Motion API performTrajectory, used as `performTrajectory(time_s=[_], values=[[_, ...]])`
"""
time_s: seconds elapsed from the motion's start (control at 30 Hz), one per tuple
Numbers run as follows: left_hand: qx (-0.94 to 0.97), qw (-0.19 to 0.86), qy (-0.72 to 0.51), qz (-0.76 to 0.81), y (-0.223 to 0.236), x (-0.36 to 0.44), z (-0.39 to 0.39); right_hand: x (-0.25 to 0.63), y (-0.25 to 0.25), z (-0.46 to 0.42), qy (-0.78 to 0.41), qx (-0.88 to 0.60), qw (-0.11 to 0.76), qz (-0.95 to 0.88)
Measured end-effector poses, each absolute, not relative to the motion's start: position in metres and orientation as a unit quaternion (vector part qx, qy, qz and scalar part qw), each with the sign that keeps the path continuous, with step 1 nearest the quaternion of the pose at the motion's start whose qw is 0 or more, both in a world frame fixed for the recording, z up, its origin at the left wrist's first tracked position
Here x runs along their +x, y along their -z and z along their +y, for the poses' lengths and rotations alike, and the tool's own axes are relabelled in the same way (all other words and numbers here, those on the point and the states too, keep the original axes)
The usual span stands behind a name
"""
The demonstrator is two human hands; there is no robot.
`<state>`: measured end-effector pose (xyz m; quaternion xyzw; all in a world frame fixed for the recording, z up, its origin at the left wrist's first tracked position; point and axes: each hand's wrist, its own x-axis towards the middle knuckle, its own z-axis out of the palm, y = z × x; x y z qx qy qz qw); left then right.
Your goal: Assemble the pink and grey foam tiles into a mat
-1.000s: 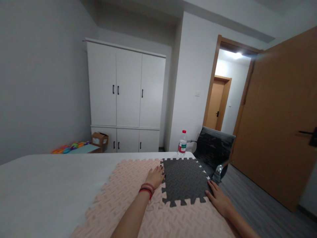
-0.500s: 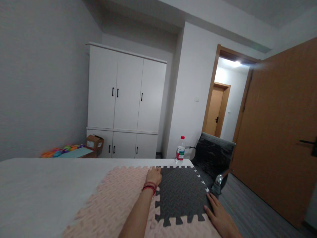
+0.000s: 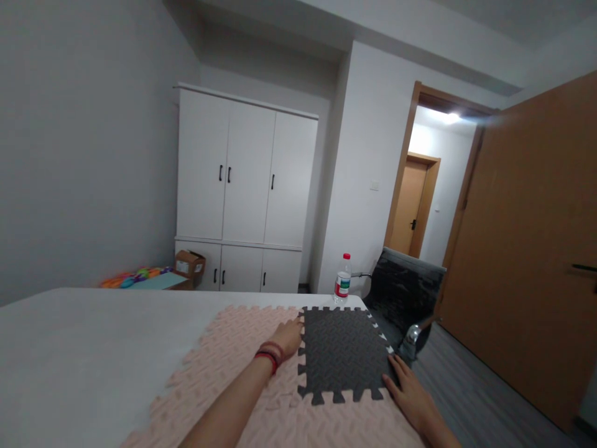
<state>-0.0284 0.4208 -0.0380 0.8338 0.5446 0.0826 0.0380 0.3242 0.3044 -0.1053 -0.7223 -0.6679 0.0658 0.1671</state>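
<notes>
A dark grey foam puzzle mat (image 3: 345, 351) lies flat on the table, with toothed edges. Pink foam mats (image 3: 224, 361) border it on its left and near sides. My left hand (image 3: 288, 336), wearing red cords at the wrist, rests palm down on the pink mat, its fingertips at the seam with the grey mat's left edge. At the grey mat's right edge, my right hand (image 3: 408, 389) lies with fingers apart, touching the mat near its front right corner. Neither hand grasps anything.
A water bottle (image 3: 342, 280) with a red cap stands near the white table's (image 3: 88, 354) far right corner. Beyond the right edge is a black chair (image 3: 403, 295). A cardboard box (image 3: 189, 266) sits before the white cabinet (image 3: 247, 180); a wooden door (image 3: 527, 249) stands open at right.
My left hand has slid a little toward me along the seam, its forearm now angled more to the left. My right hand stays at the grey mat's edge. The view has shifted slightly.
</notes>
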Motion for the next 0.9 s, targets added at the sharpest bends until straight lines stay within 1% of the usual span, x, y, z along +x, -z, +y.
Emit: performTrajectory(time_s=[0.2, 0.37, 0.5, 0.67, 0.73, 0.8, 0.9], values=[[0.851, 0.023, -0.075, 0.519, 0.054, -0.044, 0.369, 0.325, 0.106, 0.306, -0.061, -0.724, 0.169, -0.666], [0.847, -0.005, -0.071, 0.526, 0.046, -0.031, 0.356, 0.32, 0.099, 0.301, -0.053, -0.726, 0.158, -0.668], [0.845, -0.014, -0.075, 0.53, 0.047, -0.014, 0.329, 0.318, 0.092, 0.292, -0.001, -0.733, 0.138, -0.666], [0.818, 0.034, -0.072, 0.57, 0.065, -0.02, 0.294, 0.306, 0.076, 0.277, 0.085, -0.729, 0.126, -0.668], [0.813, 0.059, -0.07, 0.575, 0.066, -0.027, 0.291, 0.296, 0.064, 0.267, 0.106, -0.716, 0.138, -0.676], [0.816, 0.081, -0.067, 0.569, 0.061, -0.034, 0.291, 0.288, 0.053, 0.25, 0.095, -0.704, 0.17, -0.683], [0.828, 0.1, -0.065, 0.548, 0.051, -0.043, 0.291, 0.295, 0.048, 0.208, 0.004, -0.667, 0.23, -0.709]])
